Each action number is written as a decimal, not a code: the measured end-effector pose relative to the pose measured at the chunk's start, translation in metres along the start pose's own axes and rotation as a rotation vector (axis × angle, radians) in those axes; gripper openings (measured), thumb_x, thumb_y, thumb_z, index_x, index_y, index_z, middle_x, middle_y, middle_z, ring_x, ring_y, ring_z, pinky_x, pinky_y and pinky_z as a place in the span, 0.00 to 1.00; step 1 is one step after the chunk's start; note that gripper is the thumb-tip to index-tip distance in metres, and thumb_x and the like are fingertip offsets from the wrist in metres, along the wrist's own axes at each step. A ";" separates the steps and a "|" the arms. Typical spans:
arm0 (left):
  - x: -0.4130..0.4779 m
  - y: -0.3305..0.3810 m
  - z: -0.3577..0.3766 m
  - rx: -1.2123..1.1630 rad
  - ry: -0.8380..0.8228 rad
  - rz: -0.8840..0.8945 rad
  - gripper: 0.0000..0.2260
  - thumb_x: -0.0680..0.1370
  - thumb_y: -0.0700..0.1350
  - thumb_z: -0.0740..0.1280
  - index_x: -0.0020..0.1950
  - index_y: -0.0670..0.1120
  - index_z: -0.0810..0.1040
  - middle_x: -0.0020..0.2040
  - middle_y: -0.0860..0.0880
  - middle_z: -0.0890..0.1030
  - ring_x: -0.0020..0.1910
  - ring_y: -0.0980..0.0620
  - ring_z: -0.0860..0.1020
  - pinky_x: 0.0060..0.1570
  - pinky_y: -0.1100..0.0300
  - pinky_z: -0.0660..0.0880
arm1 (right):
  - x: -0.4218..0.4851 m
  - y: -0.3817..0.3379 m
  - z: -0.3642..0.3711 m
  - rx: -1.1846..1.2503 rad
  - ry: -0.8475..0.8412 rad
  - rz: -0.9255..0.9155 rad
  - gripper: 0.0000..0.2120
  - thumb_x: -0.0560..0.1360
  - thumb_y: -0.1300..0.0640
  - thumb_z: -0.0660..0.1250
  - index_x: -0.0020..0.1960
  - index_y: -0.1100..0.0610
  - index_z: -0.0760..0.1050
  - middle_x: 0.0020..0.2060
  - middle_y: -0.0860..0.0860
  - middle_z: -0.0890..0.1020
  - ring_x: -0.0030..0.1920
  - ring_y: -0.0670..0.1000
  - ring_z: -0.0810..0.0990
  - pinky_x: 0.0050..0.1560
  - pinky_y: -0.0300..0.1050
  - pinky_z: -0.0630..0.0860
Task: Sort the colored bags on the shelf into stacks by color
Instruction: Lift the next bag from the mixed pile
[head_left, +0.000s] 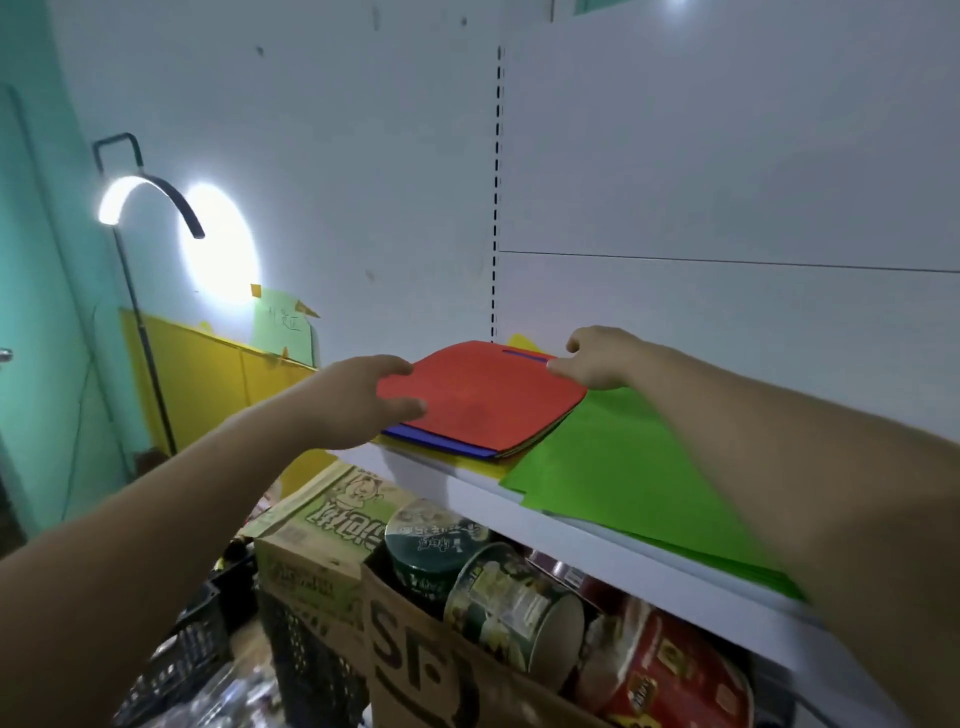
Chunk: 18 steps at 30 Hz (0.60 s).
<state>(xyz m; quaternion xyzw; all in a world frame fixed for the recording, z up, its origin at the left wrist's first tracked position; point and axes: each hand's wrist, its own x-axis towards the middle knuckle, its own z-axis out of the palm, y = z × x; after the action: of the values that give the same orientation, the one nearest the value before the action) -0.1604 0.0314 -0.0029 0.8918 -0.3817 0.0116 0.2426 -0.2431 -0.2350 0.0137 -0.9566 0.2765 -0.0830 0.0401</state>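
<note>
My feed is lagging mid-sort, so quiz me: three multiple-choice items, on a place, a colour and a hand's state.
1. The green bags lie where from the mixed pile? A left B right C underneath
2. The pile's top bag is? A red B blue C yellow
3. The left hand is? A hanging idle B gripping the top bag's edge C holding a can
B: green lies right of the pile. A: red covers blue and yellow layers. B: thumb and fingers close on its left edge.

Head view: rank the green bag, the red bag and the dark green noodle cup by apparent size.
1. green bag, nearer the camera, so true size unsure.
2. red bag.
3. dark green noodle cup.
</note>
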 end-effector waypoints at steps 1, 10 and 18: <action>0.011 -0.007 0.001 0.000 -0.008 0.016 0.27 0.75 0.58 0.65 0.72 0.52 0.65 0.62 0.47 0.74 0.49 0.49 0.75 0.50 0.56 0.70 | 0.007 -0.001 0.003 -0.004 -0.004 0.017 0.29 0.78 0.40 0.59 0.69 0.61 0.68 0.67 0.57 0.71 0.66 0.58 0.70 0.64 0.49 0.69; 0.108 -0.070 0.003 0.061 -0.129 0.231 0.23 0.78 0.56 0.62 0.72 0.53 0.66 0.71 0.49 0.68 0.67 0.48 0.69 0.62 0.57 0.64 | 0.040 -0.026 0.022 -0.063 -0.079 0.265 0.31 0.78 0.40 0.59 0.69 0.63 0.69 0.66 0.59 0.72 0.65 0.58 0.72 0.61 0.46 0.69; 0.156 -0.096 0.014 0.078 -0.247 0.387 0.22 0.80 0.52 0.59 0.73 0.47 0.65 0.73 0.47 0.66 0.70 0.48 0.65 0.67 0.59 0.60 | 0.035 -0.046 0.041 -0.060 -0.088 0.481 0.28 0.79 0.41 0.57 0.65 0.64 0.72 0.63 0.59 0.75 0.61 0.57 0.74 0.56 0.44 0.69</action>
<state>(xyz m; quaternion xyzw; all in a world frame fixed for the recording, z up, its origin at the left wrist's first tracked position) 0.0137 -0.0231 -0.0240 0.8054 -0.5716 -0.0368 0.1525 -0.1827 -0.2140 -0.0159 -0.8667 0.4966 -0.0211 0.0424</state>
